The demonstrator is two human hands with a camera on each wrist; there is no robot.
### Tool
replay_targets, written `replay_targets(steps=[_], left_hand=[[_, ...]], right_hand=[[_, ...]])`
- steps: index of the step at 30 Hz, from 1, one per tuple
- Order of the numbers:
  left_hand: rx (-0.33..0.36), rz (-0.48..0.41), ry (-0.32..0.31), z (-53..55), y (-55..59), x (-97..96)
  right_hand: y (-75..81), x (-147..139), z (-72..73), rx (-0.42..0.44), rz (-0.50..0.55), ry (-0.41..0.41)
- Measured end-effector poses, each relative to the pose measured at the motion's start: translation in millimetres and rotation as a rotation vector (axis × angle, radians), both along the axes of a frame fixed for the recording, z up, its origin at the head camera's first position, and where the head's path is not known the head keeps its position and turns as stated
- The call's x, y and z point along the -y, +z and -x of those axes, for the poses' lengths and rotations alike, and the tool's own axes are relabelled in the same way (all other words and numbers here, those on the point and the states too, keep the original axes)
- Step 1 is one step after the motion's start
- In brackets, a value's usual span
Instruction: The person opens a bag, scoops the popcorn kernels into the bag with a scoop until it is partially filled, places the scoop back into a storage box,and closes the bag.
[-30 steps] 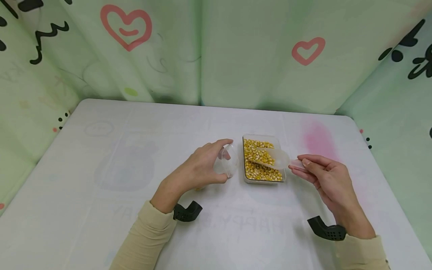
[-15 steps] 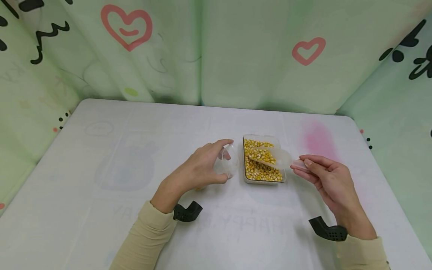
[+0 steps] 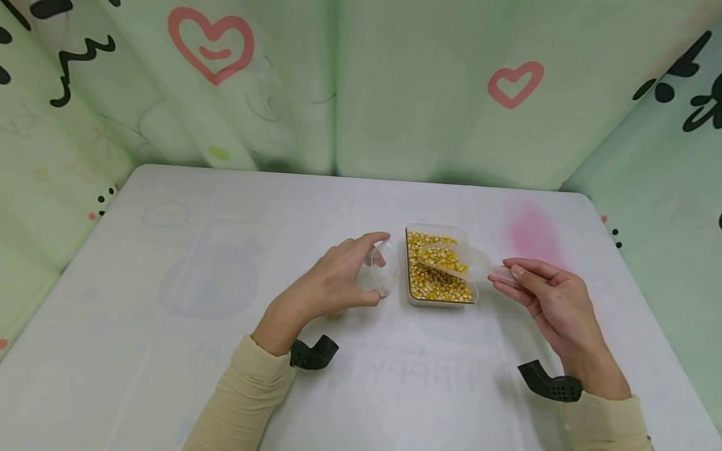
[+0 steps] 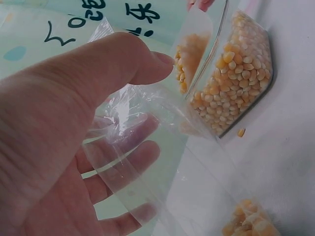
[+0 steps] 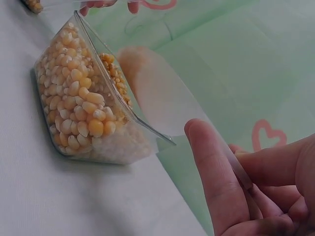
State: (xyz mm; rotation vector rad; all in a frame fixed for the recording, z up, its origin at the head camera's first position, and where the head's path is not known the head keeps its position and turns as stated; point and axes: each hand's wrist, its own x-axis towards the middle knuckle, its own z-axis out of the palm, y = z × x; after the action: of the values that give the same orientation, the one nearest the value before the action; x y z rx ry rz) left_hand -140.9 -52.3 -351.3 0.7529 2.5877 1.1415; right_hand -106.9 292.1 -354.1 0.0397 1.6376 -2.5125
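My left hand (image 3: 333, 279) holds a clear plastic bag (image 3: 383, 269) round its mouth, with thumb and fingers spread wide apart. Some corn kernels (image 4: 248, 221) lie low in the bag, seen in the left wrist view. To the right stands a clear rectangular container (image 3: 445, 305) full of yellow corn kernels (image 3: 440, 291). My right hand (image 3: 555, 307) pinches the handle of a translucent white scoop (image 3: 474, 262) between thumb and fingers. The scoop carries a heap of kernels and is over the container. In the right wrist view, the container's wall partly hides the scoop.
A white cloth (image 3: 225, 376) with faint prints covers the table. One loose kernel (image 4: 241, 132) lies beside the container. Green curtains (image 3: 406, 94) with red hearts hang behind the table and at both sides. Black straps (image 3: 549, 383) are on both wrists.
The loaded scoop has shifted slightly to the right and risen a little over the container, with my right hand moving along. My left hand and the bag keep their place.
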Motion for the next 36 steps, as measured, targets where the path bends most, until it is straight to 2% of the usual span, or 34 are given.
replay_targets(steps=[18, 28, 36], left_hand=[[0.0, -0.013, -0.01, 0.1, -1.9, -1.0], [-0.005, -0.008, -0.019, 0.3, -2.0, -1.3], [-0.011, 0.0, -0.019, 0.5, -1.8, -1.4]], right_hand=[[8.3, -1.4, 1.9, 0.015, 0.052, 0.004], [17.8, 0.7, 3.4, -0.028, 0.1, 0.043], [28.3, 9.2, 5.2, -0.043, 0.065, 0.074]])
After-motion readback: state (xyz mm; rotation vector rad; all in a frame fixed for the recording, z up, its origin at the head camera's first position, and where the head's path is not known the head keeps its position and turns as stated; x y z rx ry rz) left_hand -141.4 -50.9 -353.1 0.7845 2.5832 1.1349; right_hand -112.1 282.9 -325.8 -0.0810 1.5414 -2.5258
